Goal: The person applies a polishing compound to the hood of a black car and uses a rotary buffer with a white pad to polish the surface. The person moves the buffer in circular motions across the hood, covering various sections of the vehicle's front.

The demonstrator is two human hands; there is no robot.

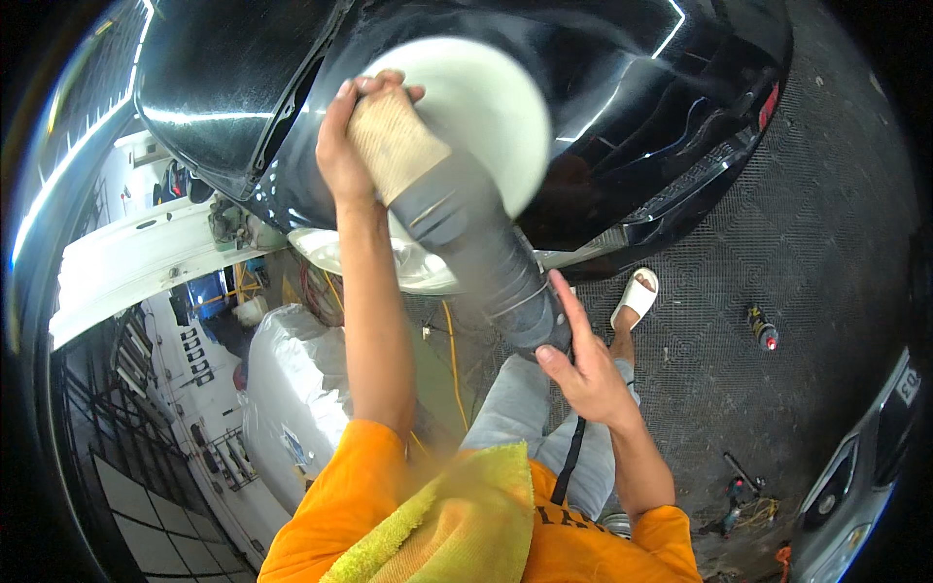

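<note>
A car polisher (476,243) with a black body slants across the middle of the view, held in both hands. My left hand (340,151) is wrapped round its head, which has a tan ribbed cover. At the rear end, my right hand (593,384) grips the body, thumb and forefinger showing and the other fingers hidden. Its large round white pad (496,107) lies over the glossy black car's front (622,107); whether it presses on the paint is hard to tell. A headlight (418,267) shows partly beneath the polisher. Below my right hand runs a black cord (571,457).
A yellow cable (452,360) runs along the floor by my legs. Left of me stands a silver-wrapped object (292,379), with a long white panel (146,257) beyond. A small bottle (763,327) and a tool with wires (741,481) lie right; another car (855,476) stands lower right.
</note>
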